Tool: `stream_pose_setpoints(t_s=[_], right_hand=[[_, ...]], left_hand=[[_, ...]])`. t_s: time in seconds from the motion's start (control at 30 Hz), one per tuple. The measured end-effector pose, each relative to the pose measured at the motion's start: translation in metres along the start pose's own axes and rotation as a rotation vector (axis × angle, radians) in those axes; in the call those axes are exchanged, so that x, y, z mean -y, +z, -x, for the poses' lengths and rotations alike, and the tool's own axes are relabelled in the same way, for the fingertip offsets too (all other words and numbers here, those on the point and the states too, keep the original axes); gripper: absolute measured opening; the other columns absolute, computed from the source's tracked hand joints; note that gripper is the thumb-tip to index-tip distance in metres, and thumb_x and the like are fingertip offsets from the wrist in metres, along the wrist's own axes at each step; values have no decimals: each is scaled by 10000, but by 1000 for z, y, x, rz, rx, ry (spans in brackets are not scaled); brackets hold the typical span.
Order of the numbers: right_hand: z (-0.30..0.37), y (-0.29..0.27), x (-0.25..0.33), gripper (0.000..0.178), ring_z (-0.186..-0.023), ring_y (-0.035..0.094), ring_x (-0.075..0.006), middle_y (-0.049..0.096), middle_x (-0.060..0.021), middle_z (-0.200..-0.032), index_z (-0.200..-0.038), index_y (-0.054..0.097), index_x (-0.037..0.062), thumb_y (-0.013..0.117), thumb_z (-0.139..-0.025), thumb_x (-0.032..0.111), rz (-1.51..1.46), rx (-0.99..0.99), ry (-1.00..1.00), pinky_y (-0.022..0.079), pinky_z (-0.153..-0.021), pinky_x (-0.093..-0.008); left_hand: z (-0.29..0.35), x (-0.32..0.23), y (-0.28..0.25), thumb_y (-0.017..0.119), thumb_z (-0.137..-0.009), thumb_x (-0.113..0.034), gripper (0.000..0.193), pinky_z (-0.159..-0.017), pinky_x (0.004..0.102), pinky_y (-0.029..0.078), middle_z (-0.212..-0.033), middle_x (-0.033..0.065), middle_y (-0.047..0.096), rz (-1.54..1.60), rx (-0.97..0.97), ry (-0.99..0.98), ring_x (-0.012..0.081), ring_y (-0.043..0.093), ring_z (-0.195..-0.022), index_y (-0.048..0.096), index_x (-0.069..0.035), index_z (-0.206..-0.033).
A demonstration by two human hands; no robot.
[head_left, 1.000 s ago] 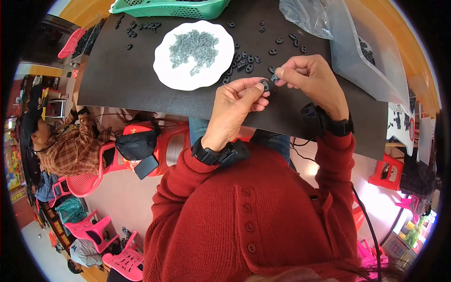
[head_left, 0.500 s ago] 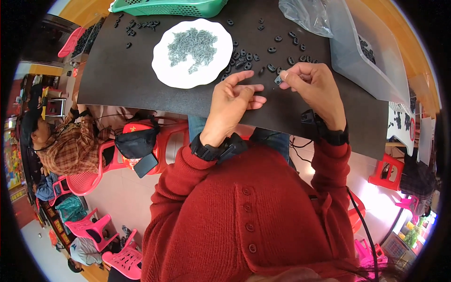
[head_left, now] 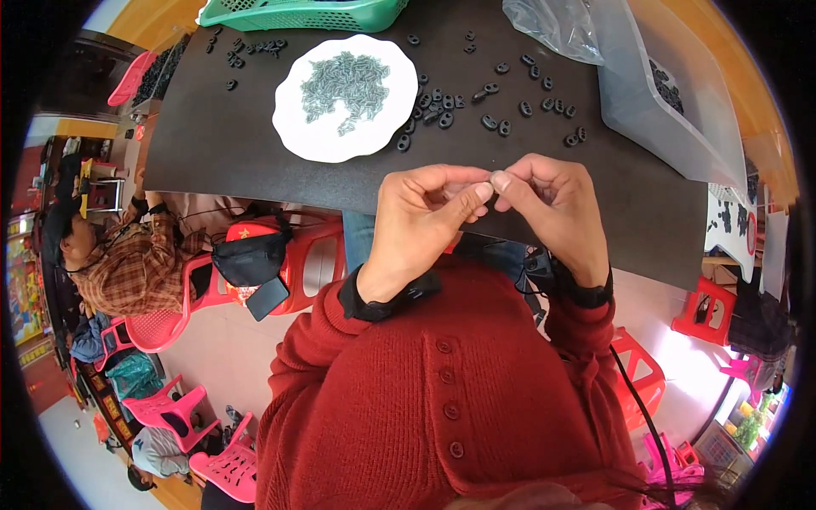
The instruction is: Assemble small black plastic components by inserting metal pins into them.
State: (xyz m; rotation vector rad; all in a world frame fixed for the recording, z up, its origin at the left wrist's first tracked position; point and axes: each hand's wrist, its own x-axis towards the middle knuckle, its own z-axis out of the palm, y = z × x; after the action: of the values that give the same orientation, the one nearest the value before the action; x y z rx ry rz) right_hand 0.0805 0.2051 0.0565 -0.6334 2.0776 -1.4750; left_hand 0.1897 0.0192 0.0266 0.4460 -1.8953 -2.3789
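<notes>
My left hand (head_left: 425, 217) and my right hand (head_left: 548, 204) meet fingertip to fingertip over the near edge of a black mat (head_left: 221, 144). Thumbs and forefingers pinch together on something tiny; it is hidden between the fingers. Beyond my hands lie several small black oval pieces (head_left: 497, 126) scattered on the mat. A white plate (head_left: 310, 140) to the far left holds a heap of small grey screws (head_left: 344, 81).
A green basket (head_left: 297, 13) stands at the mat's far edge. A clear plastic bag (head_left: 659, 102) with black pieces lies at the right. Red and pink plastic stools stand on the floor; a person in a plaid shirt (head_left: 132, 263) sits at left.
Both hands have drawn back from the scattered pieces toward my body, to the mat's near edge, still pinched together.
</notes>
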Motion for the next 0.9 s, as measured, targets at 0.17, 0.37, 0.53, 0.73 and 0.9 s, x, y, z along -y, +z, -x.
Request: stream_pose_setpoints(t_s=[0.17,0.37,0.53,0.73,0.9], right_hand=[[2,0,-5,133,-933,733,-101,798,-70,-1002,-1110,780,-51,728,-1062,61,-163,32,-17,577,-873,-258],[2,-3,-9,163,-1004,742,-120,804,-91,-1068,-1187,786,-63,723,-1064,23,-187,49,-83,587,-932,-282],[1,-6,-11,178,-1006,734,-115,806,-82,-1078,-1210,789,-59,722,-1059,9,-222,57,-86,578,-931,-275],[1,-7,-20,161,-974,737,-116,803,-82,-1051,-1181,797,-56,729,-1045,-2,-178,27,-96,582,-903,-274],[3,-8,-17,140,-929,743,-120,803,-86,-1021,-1142,803,-52,758,-1021,2,-236,15,-51,591,-864,-279]], left_hand=[[-5,-6,1,775,-1055,-90,302,-775,235,611,-992,59,812,131,30,0,84,734,-845,754,34,-1330],[-4,-9,1,741,-1081,-97,352,-772,239,610,-1037,76,817,180,46,-2,86,733,-843,701,41,-1401],[-3,-12,8,738,-1081,-84,377,-788,263,620,-1034,85,816,110,0,31,105,745,-862,685,51,-1429],[1,-14,17,723,-1080,-59,329,-709,217,591,-936,58,817,-15,-79,53,75,744,-808,703,40,-1394],[2,-15,26,725,-1090,-81,369,-798,255,612,-978,56,798,-109,-62,73,103,743,-873,679,53,-1430]])
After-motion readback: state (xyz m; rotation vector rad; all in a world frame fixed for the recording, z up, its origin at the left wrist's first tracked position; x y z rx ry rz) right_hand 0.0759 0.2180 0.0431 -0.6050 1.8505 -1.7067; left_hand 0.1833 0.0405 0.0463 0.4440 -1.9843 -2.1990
